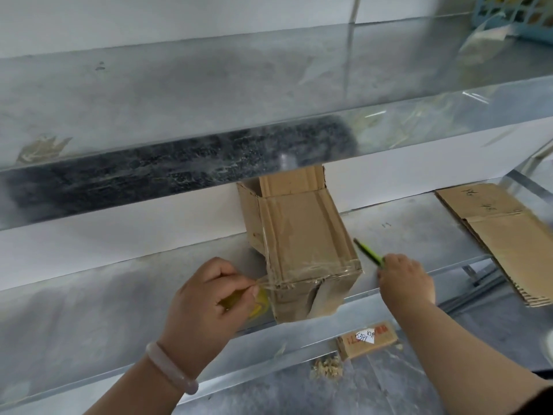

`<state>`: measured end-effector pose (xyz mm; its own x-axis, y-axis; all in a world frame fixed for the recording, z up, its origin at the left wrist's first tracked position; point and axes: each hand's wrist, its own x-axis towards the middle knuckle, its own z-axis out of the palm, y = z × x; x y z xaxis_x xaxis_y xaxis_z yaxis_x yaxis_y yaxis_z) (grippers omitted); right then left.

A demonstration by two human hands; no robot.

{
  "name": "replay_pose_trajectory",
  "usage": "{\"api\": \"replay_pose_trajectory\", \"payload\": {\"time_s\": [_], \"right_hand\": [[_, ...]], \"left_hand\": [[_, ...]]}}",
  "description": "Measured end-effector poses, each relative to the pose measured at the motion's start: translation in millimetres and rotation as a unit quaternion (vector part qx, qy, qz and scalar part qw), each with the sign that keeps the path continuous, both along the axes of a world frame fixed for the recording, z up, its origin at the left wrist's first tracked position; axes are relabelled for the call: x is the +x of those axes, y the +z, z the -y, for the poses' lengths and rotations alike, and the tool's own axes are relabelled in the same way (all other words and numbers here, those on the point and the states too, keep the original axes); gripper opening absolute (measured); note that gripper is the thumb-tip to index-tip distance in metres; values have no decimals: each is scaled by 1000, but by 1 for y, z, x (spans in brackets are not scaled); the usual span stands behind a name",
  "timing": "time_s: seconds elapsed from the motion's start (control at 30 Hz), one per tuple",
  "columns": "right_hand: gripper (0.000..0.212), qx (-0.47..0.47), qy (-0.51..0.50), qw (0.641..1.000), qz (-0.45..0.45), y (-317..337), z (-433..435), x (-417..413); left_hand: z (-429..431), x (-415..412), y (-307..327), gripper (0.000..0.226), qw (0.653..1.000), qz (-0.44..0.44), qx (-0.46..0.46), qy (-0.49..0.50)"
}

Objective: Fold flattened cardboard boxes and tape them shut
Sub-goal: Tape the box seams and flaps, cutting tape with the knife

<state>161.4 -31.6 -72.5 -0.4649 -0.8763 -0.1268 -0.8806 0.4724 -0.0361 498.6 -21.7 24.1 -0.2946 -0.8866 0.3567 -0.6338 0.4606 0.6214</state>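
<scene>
The left hand [206, 298] grips a clear tape roll [260, 304], its strip stretched to the cardboard box [305, 244] standing at the metal shelf's [119, 295] front edge. The right hand [404, 283] has its fingers closed around a green-handled tool [369, 253]. Flattened cardboard [508, 235] lies further right.

The upper shelf [209, 94] overhangs the bench [134, 283] and caps headroom; the box [302, 244] reaches up behind its front lip. Bare bench surface extends left of the box, beyond the left hand [206, 304]. On the right, the right hand [404, 280] occupies the gap between box and flattened cardboard [508, 235].
</scene>
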Motion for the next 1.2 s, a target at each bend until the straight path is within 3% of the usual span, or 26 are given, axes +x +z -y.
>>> {"api": "replay_pose_trajectory", "payload": {"time_s": [0.1,0.2,0.3,0.37,0.43,0.53,0.6,0.7,0.8,0.87,1.0,1.2], "right_hand": [[15,0,31,999,-24,-9,-9,5],[18,-68,-40,987,140,7,-22,20],[20,-226,-90,931,272,58,-52,50],[24,-311,-62,899,302,94,-81,75],[32,-356,44,887,292,126,-111,105],[61,-282,233,906,212,145,-135,142],[77,-209,285,917,185,142,-136,157],[76,-119,274,942,149,136,-131,171],[78,-120,286,945,105,136,-126,178],[80,-96,262,950,143,134,-126,180],[82,2,230,967,113,143,-123,186],[79,4,221,969,107,138,-119,186]], "left_hand": [[-2,2,0,26,1000,9,5,-15],[-1,5,-1,21,1000,17,11,-16],[-1,4,0,16,1000,-5,1,-12],[-1,3,-1,17,1000,-10,-4,-11],[0,3,-1,20,1000,-7,-1,-13],[2,2,0,20,1000,2,2,-14],[2,1,-1,12,1000,11,4,-6],[0,1,-1,10,1000,7,11,1],[-3,1,0,8,1000,-4,16,5],[-4,1,1,9,1000,-8,16,4],[-5,-4,3,4,999,-26,23,10],[-8,-8,7,3,999,-27,19,5]]}}
